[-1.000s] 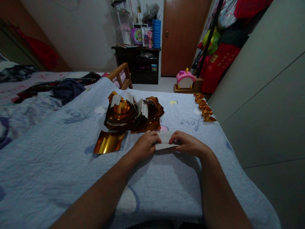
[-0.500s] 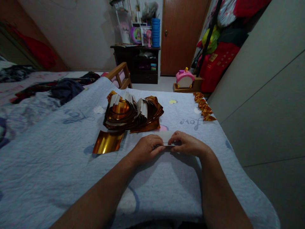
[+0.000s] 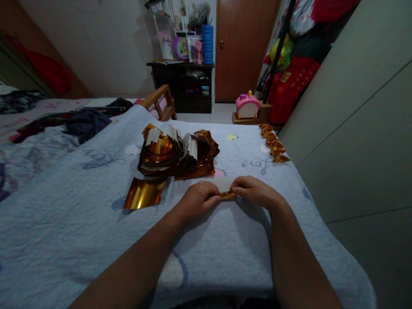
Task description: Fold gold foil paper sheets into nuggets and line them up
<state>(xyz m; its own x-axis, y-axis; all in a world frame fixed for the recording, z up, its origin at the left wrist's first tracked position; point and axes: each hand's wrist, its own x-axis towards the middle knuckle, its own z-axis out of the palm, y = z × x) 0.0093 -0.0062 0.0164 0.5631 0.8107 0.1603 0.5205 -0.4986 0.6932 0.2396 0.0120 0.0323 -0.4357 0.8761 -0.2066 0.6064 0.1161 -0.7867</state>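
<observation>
Beginning at the far left, we see a red cloth (image 3: 58,73) hanging by the wall, with a dark bundle of clothing (image 3: 86,123) lying below it at the edge of the pale blue quilt (image 3: 96,240) that spreads across most of the view. Next on the quilt we find a loose gold sheet (image 3: 144,193), shiny side up and slightly curled, and just beyond it a thick pile of gold sheets (image 3: 157,159), bent into curves with white backs showing between the layers. To the right of these comes the left hand (image 3: 199,198), its fingers bent and drawn together, thumb and fingertips closed on the left end of a folded sheet (image 3: 224,185). That piece lies on the quilt between the two hands, nearer to us than the pile — pale side up, with a narrow gold strip turned along its near edge. At its right end we see the right hand (image 3: 255,191), thumb and fingertips likewise pinched on the paper, leaving hardly any gap. Past the quilt's far edge sits a pink toy (image 3: 247,107), and farther right a row of crumpled-looking gold pieces (image 3: 273,145) lines the quilt's border — well apart from both hands — near a pale panel (image 3: 363,128).
</observation>
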